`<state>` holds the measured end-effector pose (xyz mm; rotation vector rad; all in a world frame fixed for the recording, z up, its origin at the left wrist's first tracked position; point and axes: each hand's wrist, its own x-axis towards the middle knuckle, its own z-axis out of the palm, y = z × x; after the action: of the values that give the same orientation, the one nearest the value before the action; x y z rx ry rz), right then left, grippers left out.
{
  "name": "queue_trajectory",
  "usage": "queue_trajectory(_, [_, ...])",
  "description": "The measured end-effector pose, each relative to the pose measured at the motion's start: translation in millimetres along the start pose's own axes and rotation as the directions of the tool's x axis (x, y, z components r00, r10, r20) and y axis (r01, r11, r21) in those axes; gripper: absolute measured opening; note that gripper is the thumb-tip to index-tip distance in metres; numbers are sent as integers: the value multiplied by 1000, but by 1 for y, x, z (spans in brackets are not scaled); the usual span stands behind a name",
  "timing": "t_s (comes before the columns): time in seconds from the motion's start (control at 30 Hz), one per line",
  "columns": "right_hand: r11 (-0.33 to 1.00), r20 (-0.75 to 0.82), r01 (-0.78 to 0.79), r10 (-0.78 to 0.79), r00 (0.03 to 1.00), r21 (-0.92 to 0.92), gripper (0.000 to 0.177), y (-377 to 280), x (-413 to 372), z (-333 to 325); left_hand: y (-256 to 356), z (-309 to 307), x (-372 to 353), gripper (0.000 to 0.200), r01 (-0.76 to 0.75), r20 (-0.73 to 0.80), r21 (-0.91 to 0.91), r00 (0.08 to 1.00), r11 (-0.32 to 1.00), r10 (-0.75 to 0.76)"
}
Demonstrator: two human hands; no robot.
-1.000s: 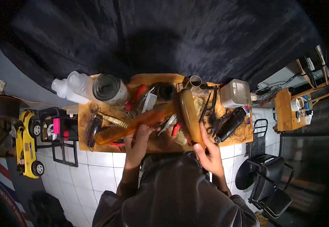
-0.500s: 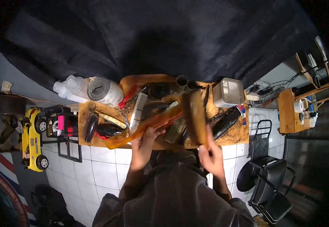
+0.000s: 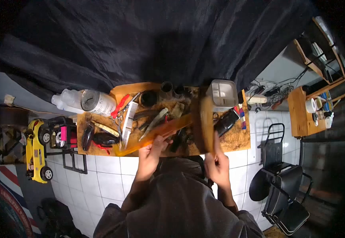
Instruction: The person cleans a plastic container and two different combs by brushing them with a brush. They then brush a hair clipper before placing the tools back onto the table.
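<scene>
My left hand (image 3: pixel 151 156) is closed on a long amber comb (image 3: pixel 152 137), which slants up to the right over the front of the wooden table (image 3: pixel 236 144). My right hand (image 3: pixel 217 162) grips a wooden-backed brush (image 3: pixel 208 125) with dark bristles, held upright and blurred by motion. The brush's bristle side is at the comb's right end; whether they touch is unclear. Behind the comb lie a white comb (image 3: pixel 129 122), red-handled scissors (image 3: pixel 120 105) and a pale-handled tool (image 3: pixel 153 123). A black clipper (image 3: pixel 226 122) is right of the brush.
Spray bottles (image 3: pixel 67 99), a metal can (image 3: pixel 98 102) and a clear container (image 3: pixel 223 94) stand along the table's back. Dark cloth (image 3: pixel 160 43) hangs behind. A folding chair (image 3: pixel 285 184) is at the right, a yellow toy car (image 3: pixel 37 150) at the left.
The view has shifted, so the table items appear further left. Both hands keep their holds on the comb and brush. The pale-handled tool behind the comb shows more fully.
</scene>
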<state>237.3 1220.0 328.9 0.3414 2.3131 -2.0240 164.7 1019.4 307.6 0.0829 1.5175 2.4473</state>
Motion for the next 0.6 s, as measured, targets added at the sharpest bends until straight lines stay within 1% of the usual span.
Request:
queue_trajectory(0.03, [998, 71, 24, -21, 997, -50, 60, 4, -1, -1, 4, 2, 1, 33, -16, -47, 38, 999, 999, 18])
queue_trajectory(0.07, [994, 143, 55, -41, 989, -96, 60, 6, 0, -2, 5, 3, -1, 32, -28, -63, 12, 998, 1000, 29])
queue_trajectory(0.1, [986, 213, 92, -61, 975, -137, 60, 4, 1, -1, 4, 3, -4, 32, -5, -14, 85, 1000, 996, 6])
queue_trajectory(0.17, [983, 190, -52, 85, 978, -175, 59, -10, 5, -1, 2, 1, -13, 31, 27, 80, 233, 996, 972, -47])
queue_trajectory(0.2, [989, 110, 14, 2, 994, -149, 59, -6, 8, 0, 13, 12, -19, 30, 78, 96, 302, 989, 950, -112])
queue_trajectory(0.27, [973, -4, 190, -193, 981, -134, 59, -7, 17, 1, 1, 11, -27, 29, 9, 199, 494, 972, 869, -123])
queue_trajectory(0.3, [984, -34, 143, -147, 989, -103, 59, -4, 16, 2, -5, 11, -31, 29, -30, 244, 578, 960, 816, -138])
queue_trajectory(0.33, [993, -61, 97, -102, 993, -72, 59, -2, 16, 1, -4, 15, -30, 28, -105, 263, 550, 963, 829, -53])
queue_trajectory(0.4, [996, -35, 72, -74, 997, -57, 59, 2, 15, 1, -12, 11, -28, 29, 63, 52, 324, 995, 944, -85])
queue_trajectory(0.43, [993, 15, 92, -91, 996, -74, 59, 5, 9, 1, -16, 8, -24, 30, 126, -45, 190, 992, 974, -119])
queue_trajectory(0.47, [990, 63, 114, -108, 992, -88, 60, 9, 4, 1, -19, 4, -16, 32, 33, -44, 30, 999, 999, -31])
queue_trajectory(0.53, [960, 232, 223, -181, 956, -169, 60, 10, 3, -2, -17, -1, -6, 33, -95, -51, -71, 994, 993, 92])
queue_trajectory(0.57, [943, 279, 245, -178, 944, -226, 59, 15, 3, 0, -17, -4, -5, 34, -154, -62, -120, 987, 981, 147])
queue_trajectory(0.6, [954, 256, 191, -129, 958, -233, 59, 15, 4, 3, -17, -7, -5, 32, -151, -61, -72, 987, 986, 147])
